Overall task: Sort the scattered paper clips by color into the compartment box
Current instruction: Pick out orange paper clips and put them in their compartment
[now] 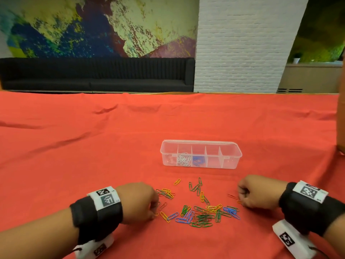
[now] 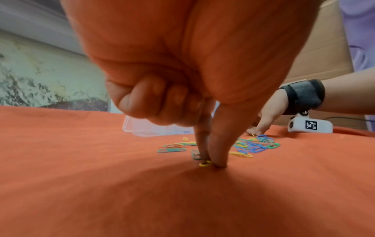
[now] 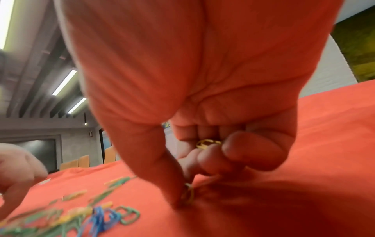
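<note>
A clear compartment box (image 1: 201, 153) stands on the red cloth, with white clips (image 1: 183, 159) in one cell and blue clips (image 1: 198, 159) in the cell to their right. Scattered green, blue, yellow and red paper clips (image 1: 201, 214) lie in front of it. My left hand (image 1: 147, 202) is at the pile's left edge; its thumb and forefinger pinch a yellow clip (image 2: 205, 163) against the cloth. My right hand (image 1: 250, 193) is at the pile's right, pinching a yellow clip (image 3: 188, 194) on the cloth, with more yellow clips (image 3: 207, 142) held in its curled fingers.
The red cloth (image 1: 93, 146) covers the whole table and has a few wrinkles. A brown cardboard box (image 1: 341, 113) stands at the right edge. A loose red clip (image 1: 232, 196) lies just left of my right hand. A dark sofa (image 1: 97, 73) is beyond the table.
</note>
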Tool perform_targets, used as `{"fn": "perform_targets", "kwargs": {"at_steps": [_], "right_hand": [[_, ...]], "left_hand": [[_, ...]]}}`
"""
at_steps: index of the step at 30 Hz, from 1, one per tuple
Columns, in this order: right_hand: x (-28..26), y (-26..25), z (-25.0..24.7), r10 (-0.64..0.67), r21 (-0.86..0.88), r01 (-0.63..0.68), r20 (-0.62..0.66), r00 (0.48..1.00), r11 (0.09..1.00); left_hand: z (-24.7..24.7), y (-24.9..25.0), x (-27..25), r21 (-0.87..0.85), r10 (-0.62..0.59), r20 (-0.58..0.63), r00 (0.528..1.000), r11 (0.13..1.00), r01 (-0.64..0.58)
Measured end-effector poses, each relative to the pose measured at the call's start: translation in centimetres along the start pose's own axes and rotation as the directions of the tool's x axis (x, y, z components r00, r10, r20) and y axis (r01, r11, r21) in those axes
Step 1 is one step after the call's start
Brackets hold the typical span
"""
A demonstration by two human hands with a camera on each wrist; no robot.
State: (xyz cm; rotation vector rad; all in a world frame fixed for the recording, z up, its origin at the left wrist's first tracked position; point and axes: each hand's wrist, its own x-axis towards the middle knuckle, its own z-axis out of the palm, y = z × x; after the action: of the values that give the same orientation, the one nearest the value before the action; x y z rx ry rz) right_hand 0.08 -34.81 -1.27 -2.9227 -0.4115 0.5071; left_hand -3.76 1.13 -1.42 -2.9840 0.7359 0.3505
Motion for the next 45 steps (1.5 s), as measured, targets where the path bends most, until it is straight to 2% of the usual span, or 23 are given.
{"fn": "perform_targets", "kwargs": {"at_steps": [2, 4, 6, 9, 12, 15, 16, 18, 19, 21, 23, 25, 28, 31, 32, 34, 38, 42, 45], "right_hand": [[-0.4, 0.1, -0.5, -0.028, 0.122, 0.021, 0.057, 0.998, 0.992], [-0.8, -0.2, -1.0, -0.067, 0.389, 0.022, 0.102, 0.993, 0.921], [-1.1, -0.6, -1.5, -0.087, 0.640, -0.005, 0.113, 0.990, 0.769], [-0.9, -0.6, -2.0, -0.099, 0.868, -0.037, 0.098, 0.990, 0.495], [0.0, -0.8, -2.7, -0.089, 0.968, -0.033, 0.056, 0.994, 0.250], [1.5, -0.9, -3.5, -0.062, 0.995, -0.011, 0.017, 0.998, 0.102], [2.0, -1.0, -3.8, -0.053, 0.999, -0.012, 0.014, 0.998, 0.040], [3.1, -1.2, -4.3, -0.010, 0.996, -0.011, 0.010, 1.000, -0.087], [3.7, -1.3, -4.5, 0.014, 0.990, -0.013, 0.015, 1.000, -0.142], [4.7, -1.6, -5.0, 0.053, 0.978, -0.015, 0.027, 0.998, -0.210], [5.9, -1.7, -5.4, 0.101, 0.970, -0.014, 0.040, 0.994, -0.244], [6.7, -1.7, -5.9, 0.148, 0.966, -0.015, 0.055, 0.988, -0.258], [7.6, -1.7, -6.6, 0.193, 0.966, 0.003, 0.048, 0.980, -0.257], [8.3, -1.5, -7.2, 0.222, 0.971, 0.024, 0.030, 0.975, -0.236], [8.6, -1.4, -7.4, 0.226, 0.971, 0.028, 0.026, 0.974, -0.236], [9.0, -1.3, -7.8, 0.238, 0.978, 0.028, 0.022, 0.971, -0.207], [9.8, -1.6, -8.6, 0.256, 0.989, 0.010, 0.029, 0.966, -0.147], [10.2, -1.5, -8.5, 0.204, 0.998, -0.017, 0.028, 0.979, -0.055], [9.8, -1.0, -8.7, 0.201, 0.999, 0.026, -0.032, 0.979, 0.031]], "left_hand": [[0.2, -0.1, -0.1, -0.011, 0.020, 0.013, 1.000, 1.000, -0.019], [0.2, -0.2, -0.2, -0.019, 0.029, 0.024, 0.999, 0.999, -0.029], [0.1, -0.3, -0.3, -0.034, 0.021, 0.030, 0.999, 0.999, -0.020], [0.3, -0.4, -0.6, 0.003, 0.039, -0.001, 0.999, 0.999, -0.039], [0.3, 0.3, -0.9, 0.121, 0.093, 0.009, 0.996, 0.988, -0.094], [-1.1, 0.4, -0.4, 0.198, 0.139, 0.010, 0.990, 0.970, -0.138], [-2.0, -0.1, 0.0, 0.158, 0.112, 0.005, 0.994, 0.981, -0.111], [-3.8, -1.5, 1.3, -0.168, 0.021, 0.009, 1.000, 0.986, -0.019], [-4.7, -2.1, 2.3, -0.377, -0.027, 0.006, 1.000, 0.926, 0.028], [-6.2, -2.7, 4.2, -0.722, -0.187, -0.014, 0.982, 0.681, 0.119], [-7.1, -2.7, 6.2, -0.909, -0.297, 0.052, 0.953, 0.380, 0.168], [-7.7, -2.2, 8.1, -0.980, -0.256, 0.119, 0.959, 0.128, 0.155], [-8.7, -1.2, 11.1, -0.985, -0.204, 0.147, 0.968, -0.123, 0.124], [-9.8, 0.7, 13.6, -0.937, -0.169, 0.210, 0.963, -0.317, 0.149], [-10.1, 1.3, 14.4, -0.920, -0.143, 0.231, 0.962, -0.354, 0.168], [-10.6, 2.4, 16.2, -0.908, -0.104, 0.238, 0.966, -0.376, 0.184], [-11.2, 4.9, 19.1, -0.897, -0.108, 0.223, 0.969, -0.411, 0.160], [-11.5, 6.9, 20.4, -0.893, -0.056, 0.221, 0.974, -0.412, 0.179], [-11.6, 7.5, 20.5, -0.900, -0.029, 0.204, 0.979, -0.398, 0.176]]}}
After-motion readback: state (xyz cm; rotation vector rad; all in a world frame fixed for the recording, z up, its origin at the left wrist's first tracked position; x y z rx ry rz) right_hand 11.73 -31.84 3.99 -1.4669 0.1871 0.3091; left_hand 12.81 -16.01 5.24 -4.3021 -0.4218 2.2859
